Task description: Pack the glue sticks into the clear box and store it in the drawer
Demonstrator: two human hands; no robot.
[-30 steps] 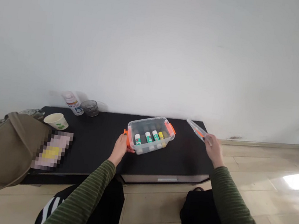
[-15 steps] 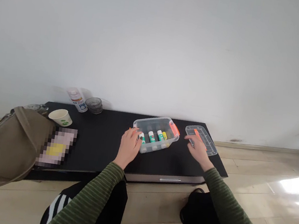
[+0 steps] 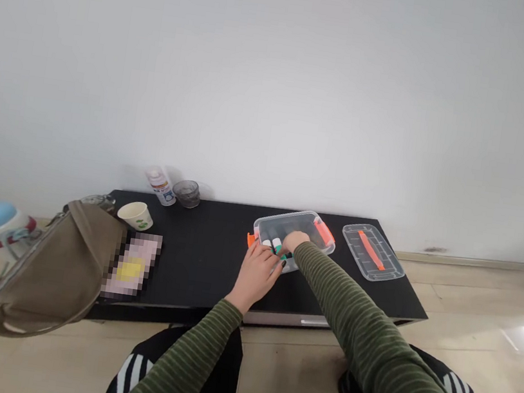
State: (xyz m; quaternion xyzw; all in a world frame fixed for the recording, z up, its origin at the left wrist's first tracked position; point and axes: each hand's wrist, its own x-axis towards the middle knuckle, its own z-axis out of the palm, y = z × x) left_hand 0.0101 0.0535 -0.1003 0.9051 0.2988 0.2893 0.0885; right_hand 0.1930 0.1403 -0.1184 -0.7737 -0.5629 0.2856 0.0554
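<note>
One clear box (image 3: 270, 228): lidless on the black cabinet (image 3: 208, 254), taken here as the clock's centre with twelve toward the pale wall (image 3: 276, 94); it sits slightly askew.
Orange clips (image 3: 324, 232): one on the box's side toward two o'clock, the other at nine.
Box contents: green tubes (image 3: 277, 243) with white caps lie side by side; two caps show, and the hands hide the rest.
Left hand (image 3: 256, 272): comes in from seven o'clock, fingers bent over the near rim beside the tubes; whether they grip one, I cannot tell.
Right hand (image 3: 295, 239): comes in from four o'clock, dipped into the box; its fingertips are hidden, so whether they are closed on anything cannot be told.
Clear lid (image 3: 374, 252): flat on the cabinet at three o'clock, near the box, an orange handle across its middle.
Paper cup (image 3: 136, 216): mouth up at nine o'clock, well apart from the box, green leaf print outside.
Dark glass bowl (image 3: 187, 193): between nine and ten, just beside a spray can (image 3: 162, 187); its contents are unclear.
Brown bag (image 3: 55, 265): between eight and nine, beside a pixelated item (image 3: 132, 266).
</note>
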